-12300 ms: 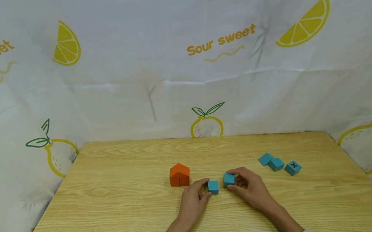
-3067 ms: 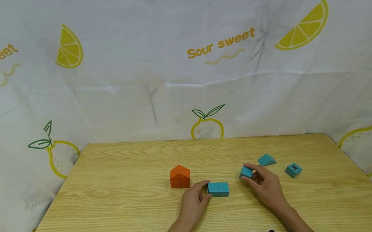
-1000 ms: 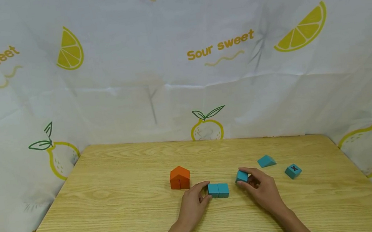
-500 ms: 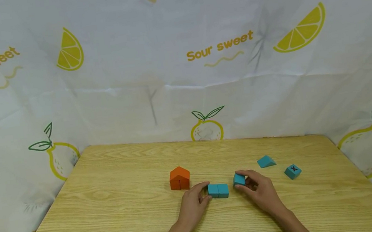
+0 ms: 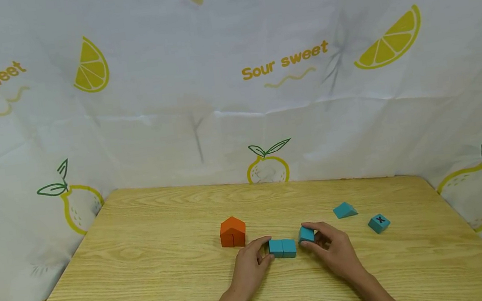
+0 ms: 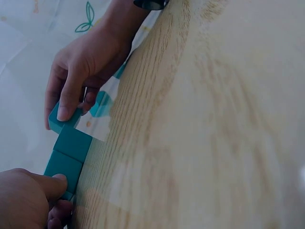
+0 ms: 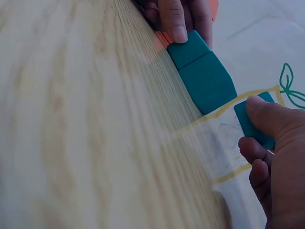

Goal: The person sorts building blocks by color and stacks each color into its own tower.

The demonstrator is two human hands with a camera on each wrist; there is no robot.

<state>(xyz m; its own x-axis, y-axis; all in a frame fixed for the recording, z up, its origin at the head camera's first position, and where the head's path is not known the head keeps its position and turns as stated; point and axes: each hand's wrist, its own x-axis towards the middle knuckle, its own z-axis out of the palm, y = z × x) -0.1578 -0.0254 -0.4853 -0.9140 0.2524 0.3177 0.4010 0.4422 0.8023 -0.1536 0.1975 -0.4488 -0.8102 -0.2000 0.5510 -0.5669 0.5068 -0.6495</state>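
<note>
In the head view two blue cubes stand side by side on the table, touching each other. My left hand (image 5: 247, 268) pinches the left cube (image 5: 275, 246) between thumb and fingers. The right cube (image 5: 289, 247) is untouched by either hand. Just beyond a small gap, my right hand (image 5: 337, 250) grips another blue block (image 5: 306, 234), slightly turned against the pair. The right wrist view shows my right thumb pressed on that block (image 7: 255, 121); whether it touches the table cannot be told.
An orange house-shaped group of blocks (image 5: 233, 232) stands behind my left hand. Right of my right hand lie a blue triangular block (image 5: 345, 209) and a blue block marked with a dark X (image 5: 379, 223). A patterned white sheet (image 5: 177, 143) hangs behind the wooden table (image 5: 146, 262).
Earlier, my right hand set the second cube against the left one and picked up another block from the right. Over the last second that block has moved left towards the pair. My left hand stays put.
</note>
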